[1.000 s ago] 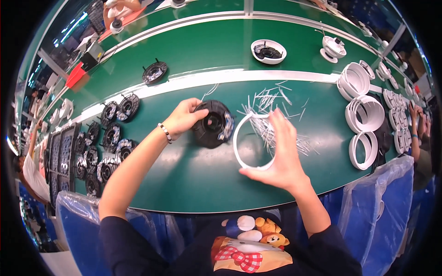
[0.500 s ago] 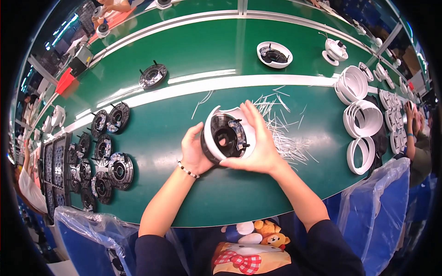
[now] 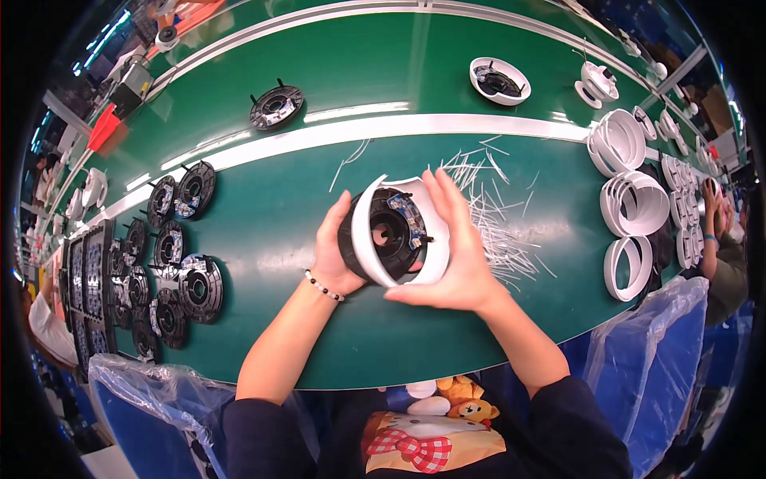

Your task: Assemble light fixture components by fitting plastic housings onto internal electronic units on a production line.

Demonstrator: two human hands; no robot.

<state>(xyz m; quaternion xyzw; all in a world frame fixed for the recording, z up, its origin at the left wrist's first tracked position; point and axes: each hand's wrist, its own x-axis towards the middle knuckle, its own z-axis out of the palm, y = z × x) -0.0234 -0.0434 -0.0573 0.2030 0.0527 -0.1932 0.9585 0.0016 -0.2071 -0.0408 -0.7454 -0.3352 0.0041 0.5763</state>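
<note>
Above the near middle of the green table, my two hands hold a white plastic ring-shaped housing (image 3: pixel 436 254) and a round black base (image 3: pixel 392 259) together. The base carries a circuit board (image 3: pixel 407 215) and has a round hole in its middle. My left hand (image 3: pixel 333 251) wraps round the black base's left side, its thumb raised. On the other side, my right hand (image 3: pixel 463 267) grips the white housing, thumb below and fingers stretched up along its wall. The housing's rim stands tilted around the base; whether it is fully seated cannot be told.
Several black bases (image 3: pixel 199 287) stand at the left beside black trays (image 3: pixel 89 287). White rings (image 3: pixel 630 267) are stacked at the right. Thin white strips (image 3: pixel 499 239) lie scattered beyond my right hand. Farther off, a green belt carries a black base (image 3: pixel 277 107) and a white housing (image 3: pixel 523 94).
The white housing has turned and shifted against the black base, so more of the base shows at the left. The pieces on the far belt have moved right.
</note>
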